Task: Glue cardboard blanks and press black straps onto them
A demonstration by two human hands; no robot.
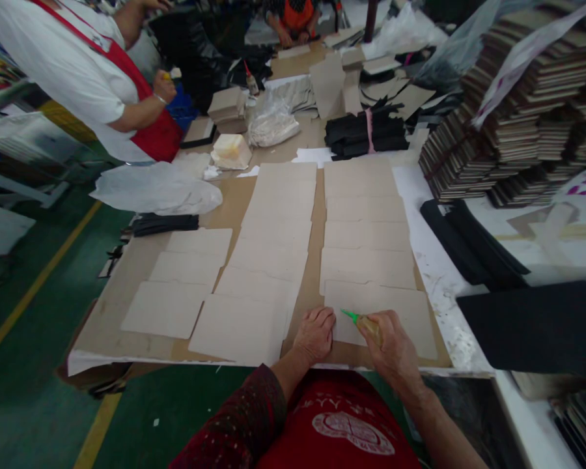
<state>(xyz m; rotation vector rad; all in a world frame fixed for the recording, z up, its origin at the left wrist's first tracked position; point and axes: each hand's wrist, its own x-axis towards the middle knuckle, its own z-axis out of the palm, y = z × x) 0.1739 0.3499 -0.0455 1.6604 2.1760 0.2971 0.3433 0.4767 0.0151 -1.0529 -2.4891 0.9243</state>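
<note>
1. The front right board [395, 316] is lying flat on a brown sheet [97, 316], its long sides running crosswise.
2. The left hand [315, 335] is resting at the left edge of the front right board, fingers bent and close together, fingertips touching that edge. Whether they are pinching it, I cannot tell.
3. The right hand [393, 342] is gripping a small bottle [372, 330] over the near part of the front right board, fingers wrapped around its body.
4. The bottle's green nozzle [350, 315] is pointing left above the front right board; whether it is touching the surface, I cannot tell.
5. Beyond the front right board, a column of similar boards [364, 229] is extending away, each overlapping its neighbour.
6. Left of the front right board, a middle column of boards [271, 260] is lying; farther left, a shorter column [176, 273] is showing three.
7. Right of the front right board, a black panel [532, 326] is lying, with black strips [473, 241] just beyond.
8. Well beyond the front right board, a bundle of black pieces [351, 135] is being held together by a pink tie [370, 130].
9. Far left beyond the front right board, a co-worker in a red apron [159, 130] is standing, one hand holding something yellow.
</note>
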